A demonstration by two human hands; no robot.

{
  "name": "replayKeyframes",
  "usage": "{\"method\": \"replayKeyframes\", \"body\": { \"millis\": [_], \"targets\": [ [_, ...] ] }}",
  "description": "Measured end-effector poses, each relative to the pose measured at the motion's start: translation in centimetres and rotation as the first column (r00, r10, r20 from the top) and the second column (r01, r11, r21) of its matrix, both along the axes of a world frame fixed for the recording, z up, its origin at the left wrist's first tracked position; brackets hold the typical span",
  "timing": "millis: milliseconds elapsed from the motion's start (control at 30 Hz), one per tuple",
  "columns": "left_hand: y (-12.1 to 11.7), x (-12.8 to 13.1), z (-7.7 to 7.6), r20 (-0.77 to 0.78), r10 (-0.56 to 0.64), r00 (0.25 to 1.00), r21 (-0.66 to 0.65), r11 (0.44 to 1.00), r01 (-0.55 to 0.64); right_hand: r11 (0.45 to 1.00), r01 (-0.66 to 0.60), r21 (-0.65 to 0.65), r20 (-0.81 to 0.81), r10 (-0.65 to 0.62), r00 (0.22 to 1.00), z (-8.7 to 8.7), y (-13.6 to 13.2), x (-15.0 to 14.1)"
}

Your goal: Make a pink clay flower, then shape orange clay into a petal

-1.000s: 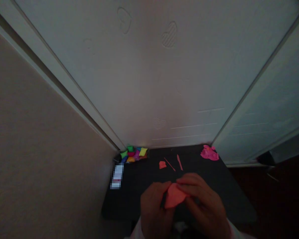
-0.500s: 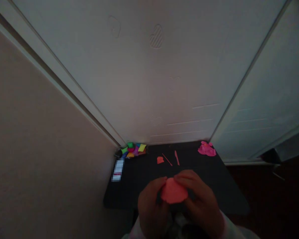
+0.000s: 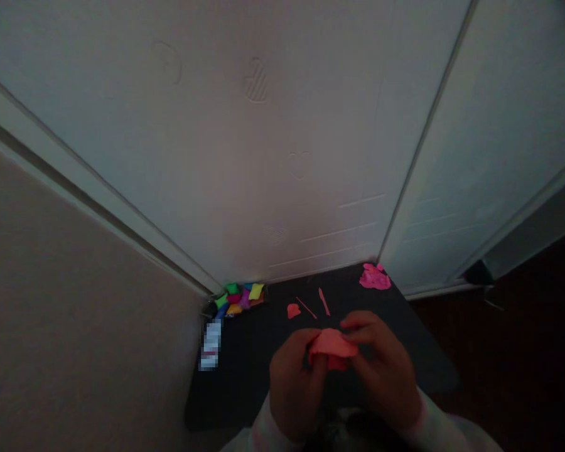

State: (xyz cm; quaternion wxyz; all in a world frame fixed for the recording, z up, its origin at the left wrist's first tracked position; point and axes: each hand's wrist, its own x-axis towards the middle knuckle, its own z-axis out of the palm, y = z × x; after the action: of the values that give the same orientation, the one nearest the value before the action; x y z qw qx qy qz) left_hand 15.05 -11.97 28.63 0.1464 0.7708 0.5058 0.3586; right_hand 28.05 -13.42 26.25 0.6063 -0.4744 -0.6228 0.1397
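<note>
A flattened piece of coral-pink modelling clay (image 3: 333,342) is held up above the near side of the dark table (image 3: 235,389). My left hand (image 3: 294,376) grips its left edge, fingers closed on it. My right hand (image 3: 383,370) pinches its right edge. The clay bends, its near part folding downward between the hands. Beyond the hands on the table lie a small coral lump of clay (image 3: 293,311), a thin pink stick (image 3: 306,307) and a flat pink knife-like tool (image 3: 324,301).
Several coloured clay packets (image 3: 238,299) sit at the back left corner, with a blurred white item (image 3: 211,345) in front of them. A bright pink clay mass (image 3: 375,277) lies at the back right corner. A white panelled wall (image 3: 282,125) rises behind the table.
The clay was a flat, rounded sheet facing me; now it is bent with its near part hanging down. My view has turned slightly, shifting the table things leftward.
</note>
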Motion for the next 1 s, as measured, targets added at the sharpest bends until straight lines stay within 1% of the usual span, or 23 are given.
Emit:
{"method": "replayKeyframes", "body": {
  "millis": [67,233,367,433,533,600,700,833,900,1000],
  "targets": [
    [0.9,-0.2,0.0,-0.002,-0.013,1.000,-0.035,0.999,0.013,1.000,-0.005,-0.021,0.019,0.005,1.000,0.0,0.7,-0.3],
    [3.1,-1.2,-0.5,-0.001,-0.056,0.998,-0.091,0.994,0.056,0.994,-0.109,-0.026,0.045,0.110,0.993,0.2,2.7,-1.1],
    [3.6,-1.9,-1.3,0.015,-0.038,0.999,-0.125,0.991,0.040,0.990,-0.131,-0.056,0.050,0.134,0.990,-0.4,3.6,-1.6],
    [3.5,-2.2,-1.6,0.025,-0.036,0.999,-0.115,0.993,0.039,0.986,-0.145,-0.081,0.023,0.147,0.989,-0.9,3.8,-1.9],
    [3.2,-2.7,-1.9,0.024,-0.033,0.999,-0.055,0.998,0.034,0.981,-0.164,-0.106,-0.035,0.162,0.986,-1.3,3.5,-2.4],
    [2.9,-3.1,-2.1,0.019,-0.051,0.999,0.015,0.999,0.051,0.979,-0.167,-0.117,-0.036,0.164,0.986,-1.3,3.3,-2.6],
    [2.4,-3.6,-2.2,0.029,-0.086,0.996,0.135,0.987,0.082,0.977,-0.179,-0.118,0.034,0.184,0.982,-0.9,2.9,-2.6],
    [1.8,-3.7,-2.1,0.021,-0.127,0.992,0.254,0.960,0.118,0.968,-0.241,-0.070,0.136,0.249,0.959,-0.4,2.2,-2.4],
    [1.5,-3.7,-2.0,0.005,-0.148,0.989,0.284,0.949,0.140,0.970,-0.241,-0.044,0.152,0.245,0.958,-0.5,1.7,-2.3],
    [1.0,-3.5,-2.0,0.013,-0.153,0.988,0.275,0.951,0.143,0.976,-0.215,-0.044,0.131,0.219,0.967,-0.9,0.8,-2.3]
  ]
}}
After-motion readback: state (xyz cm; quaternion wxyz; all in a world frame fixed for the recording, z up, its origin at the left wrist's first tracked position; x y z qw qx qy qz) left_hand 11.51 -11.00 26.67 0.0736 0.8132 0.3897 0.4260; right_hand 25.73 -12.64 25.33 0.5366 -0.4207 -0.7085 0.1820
